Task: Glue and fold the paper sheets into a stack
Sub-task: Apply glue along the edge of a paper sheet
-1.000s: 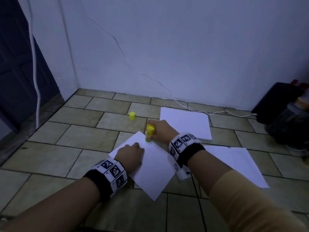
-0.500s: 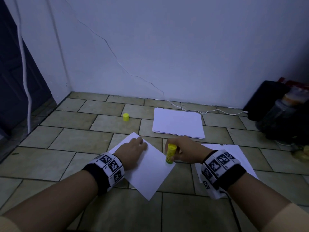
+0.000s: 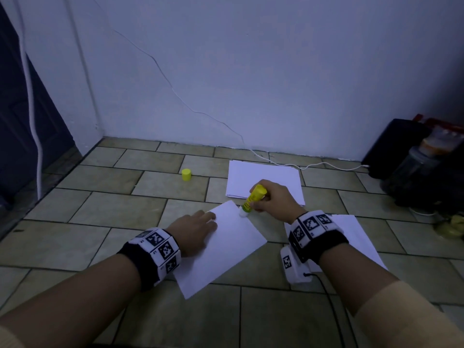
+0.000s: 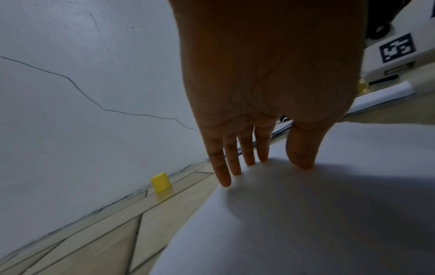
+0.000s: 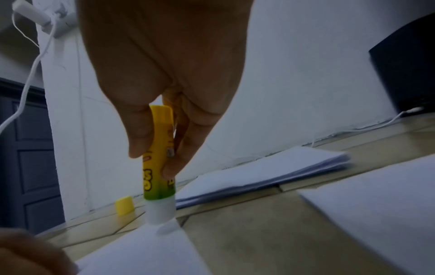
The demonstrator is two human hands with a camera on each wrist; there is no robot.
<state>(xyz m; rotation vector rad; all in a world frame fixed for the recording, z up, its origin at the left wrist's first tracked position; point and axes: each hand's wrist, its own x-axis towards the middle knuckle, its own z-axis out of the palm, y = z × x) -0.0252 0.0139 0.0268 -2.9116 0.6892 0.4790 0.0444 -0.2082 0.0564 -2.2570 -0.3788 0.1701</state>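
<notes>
A white paper sheet lies skewed on the tiled floor. My left hand rests flat on its left part, fingers straight and pressing the paper. My right hand grips a yellow glue stick, thumb and fingers pinching its barrel. The stick's white tip touches the sheet's far right edge near the top corner. A stack of white sheets lies behind, and more sheets lie to the right under my right wrist.
The yellow glue cap stands on the floor left of the far stack. A white cable runs along the wall base to a black box. A jar and clutter sit at the right. A dark door is at left.
My right hand carried the glue stick from the sheet's top corner down its right edge, then back up to the top corner. My left hand stayed pressing the sheet.
</notes>
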